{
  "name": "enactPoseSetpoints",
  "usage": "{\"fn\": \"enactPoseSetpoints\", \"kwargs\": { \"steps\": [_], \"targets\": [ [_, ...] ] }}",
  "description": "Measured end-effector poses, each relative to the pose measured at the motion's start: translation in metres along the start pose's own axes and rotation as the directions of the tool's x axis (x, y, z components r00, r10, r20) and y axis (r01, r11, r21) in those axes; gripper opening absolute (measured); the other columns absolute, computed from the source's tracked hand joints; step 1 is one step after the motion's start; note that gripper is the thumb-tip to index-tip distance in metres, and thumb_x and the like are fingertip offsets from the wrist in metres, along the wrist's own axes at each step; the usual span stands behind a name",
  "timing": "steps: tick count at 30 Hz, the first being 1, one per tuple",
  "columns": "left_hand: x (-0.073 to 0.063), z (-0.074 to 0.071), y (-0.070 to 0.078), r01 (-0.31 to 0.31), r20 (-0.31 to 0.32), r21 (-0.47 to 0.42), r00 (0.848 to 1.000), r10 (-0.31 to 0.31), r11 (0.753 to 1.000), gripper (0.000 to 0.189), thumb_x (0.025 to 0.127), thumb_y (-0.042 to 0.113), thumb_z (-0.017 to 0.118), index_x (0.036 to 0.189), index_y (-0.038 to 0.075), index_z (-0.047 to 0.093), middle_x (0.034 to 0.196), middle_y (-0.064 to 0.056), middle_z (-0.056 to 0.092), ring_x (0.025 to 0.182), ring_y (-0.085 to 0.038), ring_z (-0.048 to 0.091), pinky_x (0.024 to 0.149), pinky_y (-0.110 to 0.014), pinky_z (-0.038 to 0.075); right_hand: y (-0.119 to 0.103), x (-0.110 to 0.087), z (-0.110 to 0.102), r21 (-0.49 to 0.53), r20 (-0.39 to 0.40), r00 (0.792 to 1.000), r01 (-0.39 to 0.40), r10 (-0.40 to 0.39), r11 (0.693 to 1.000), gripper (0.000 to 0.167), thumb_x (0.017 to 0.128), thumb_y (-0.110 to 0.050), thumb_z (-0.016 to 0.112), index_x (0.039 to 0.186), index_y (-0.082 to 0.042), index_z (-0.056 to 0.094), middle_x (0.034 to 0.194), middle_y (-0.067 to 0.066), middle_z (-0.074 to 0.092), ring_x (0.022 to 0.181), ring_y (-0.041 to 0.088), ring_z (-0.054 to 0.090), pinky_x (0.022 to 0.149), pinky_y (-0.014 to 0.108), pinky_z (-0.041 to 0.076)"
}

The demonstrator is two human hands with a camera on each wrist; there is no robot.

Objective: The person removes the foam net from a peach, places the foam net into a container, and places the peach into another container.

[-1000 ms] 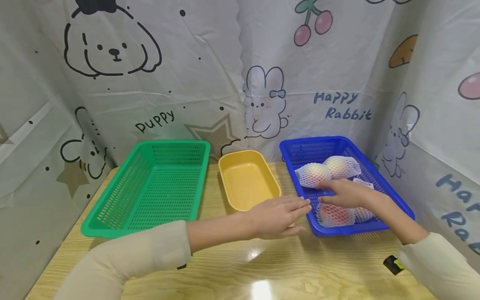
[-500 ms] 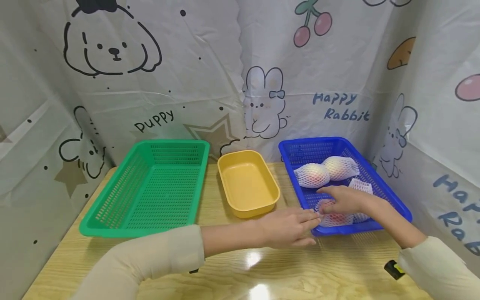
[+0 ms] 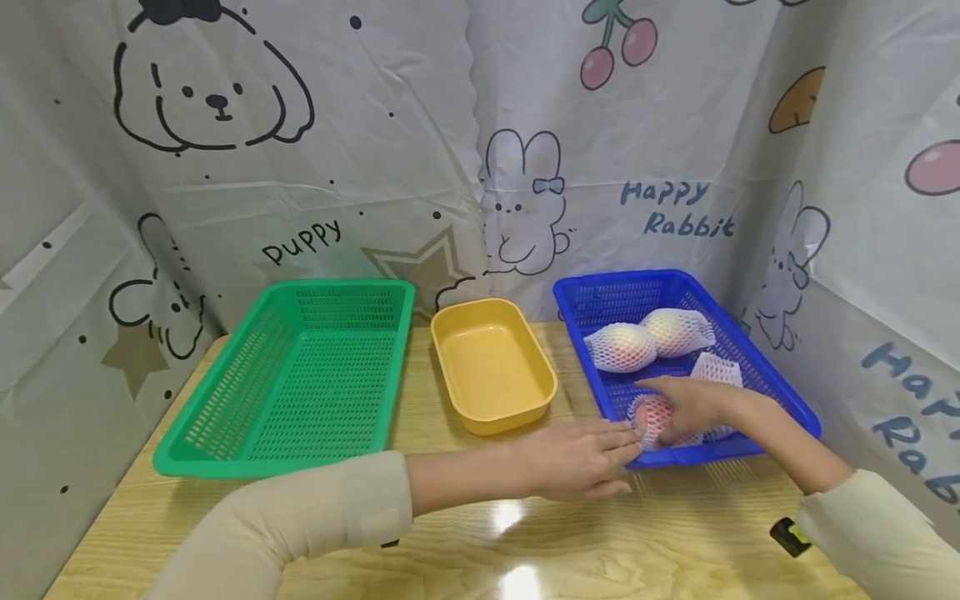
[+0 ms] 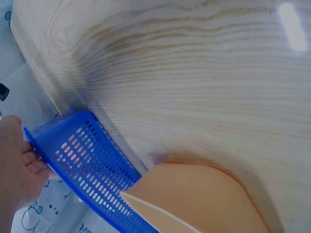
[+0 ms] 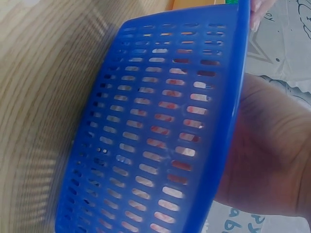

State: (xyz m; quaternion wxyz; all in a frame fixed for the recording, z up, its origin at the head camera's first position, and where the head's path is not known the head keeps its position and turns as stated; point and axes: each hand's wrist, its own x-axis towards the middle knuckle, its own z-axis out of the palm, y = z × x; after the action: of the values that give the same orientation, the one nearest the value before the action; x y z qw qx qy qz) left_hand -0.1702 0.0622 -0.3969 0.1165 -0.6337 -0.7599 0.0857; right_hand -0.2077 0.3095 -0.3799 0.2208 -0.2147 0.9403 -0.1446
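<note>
So the right hand point(image 3: 697, 404) is curled round a reddish netted fruit point(image 3: 651, 419) inside the blue basket point(image 3: 609, 305), over by the back right corner of the tabletop point(image 3: 442, 546). The fruit's red side faces left, toward the basket's near left corner, but the hand covers too much for me to call its long axis. The left hand point(image 3: 577, 458) isn't clutching anything, fingers pretty straight and touching the basket's rim at that corner

Behind, two paler fruits lie end to end, the left one point(image 3: 622, 347) and the right one point(image 3: 677, 332), both with long axes running roughly left to right, the right one's loose net end aimed right. A bit of white netting point(image 3: 716, 369) sticks up behind the right hand, ragged end toward the back edge

Writing-wise, the curtain point(image 3: 420, 150) says "PUPPY" on the left and "Happy Rabbit" on the right, plus a cut-off "Hap... Rab..." at far right
</note>
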Motion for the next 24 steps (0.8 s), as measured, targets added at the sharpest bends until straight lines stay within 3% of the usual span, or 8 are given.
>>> {"fn": "enactPoseSetpoints", "kwargs": {
  "steps": [6, 13, 19, 24],
  "targets": [
    [0.002, 0.004, -0.006, -0.065, -0.095, 0.019, 0.993, 0.067, 0.998, 0.053, 0.103, 0.042, 0.053, 0.139, 0.004, 0.058, 0.142, -0.010, 0.055, 0.133, -0.022, 0.050, 0.113, -0.028, 0.033, 0.003, -0.001, 0.002, -0.003, 0.048, 0.999, 0.000, 0.000, 1.000, 0.080, 0.078, -0.017, 0.084, 0.142, 0.011, 0.044, 0.138, 0.030, 0.051, 0.124, 0.047, 0.050, 0.101, 0.061, 0.042],
    [0.005, 0.012, -0.010, -0.110, -0.193, -0.048, 0.976, 0.099, 0.993, 0.051, 0.101, 0.043, 0.057, 0.132, 0.004, 0.063, 0.135, -0.010, 0.061, 0.127, -0.023, 0.055, 0.113, -0.027, 0.031, 0.001, 0.001, 0.004, -0.004, 0.073, 0.997, -0.005, 0.005, 1.000, 0.079, 0.079, -0.017, 0.083, 0.142, 0.010, 0.044, 0.132, 0.028, 0.055, 0.116, 0.039, 0.055, 0.097, 0.057, 0.046],
    [0.008, 0.013, -0.009, -0.069, -0.260, -0.153, 0.965, 0.027, 0.986, 0.043, 0.100, 0.040, 0.060, 0.125, 0.006, 0.068, 0.128, -0.008, 0.066, 0.123, -0.021, 0.059, 0.109, -0.022, 0.035, 0.003, 0.001, 0.005, 0.005, 0.076, 0.997, -0.028, 0.027, 1.000, 0.077, 0.081, -0.021, 0.083, 0.143, 0.007, 0.045, 0.133, 0.026, 0.056, 0.120, 0.042, 0.054, 0.098, 0.060, 0.045],
    [0.010, 0.017, -0.004, -0.006, -0.352, -0.181, 0.934, -0.059, 0.984, 0.034, 0.097, 0.036, 0.067, 0.114, 0.008, 0.075, 0.117, -0.004, 0.071, 0.114, -0.017, 0.064, 0.102, -0.021, 0.043, 0.002, 0.001, 0.004, 0.002, 0.070, 0.997, -0.014, 0.014, 1.000, 0.075, 0.083, -0.025, 0.082, 0.142, 0.005, 0.047, 0.132, 0.025, 0.057, 0.121, 0.044, 0.053, 0.098, 0.061, 0.045]
  ]
}}
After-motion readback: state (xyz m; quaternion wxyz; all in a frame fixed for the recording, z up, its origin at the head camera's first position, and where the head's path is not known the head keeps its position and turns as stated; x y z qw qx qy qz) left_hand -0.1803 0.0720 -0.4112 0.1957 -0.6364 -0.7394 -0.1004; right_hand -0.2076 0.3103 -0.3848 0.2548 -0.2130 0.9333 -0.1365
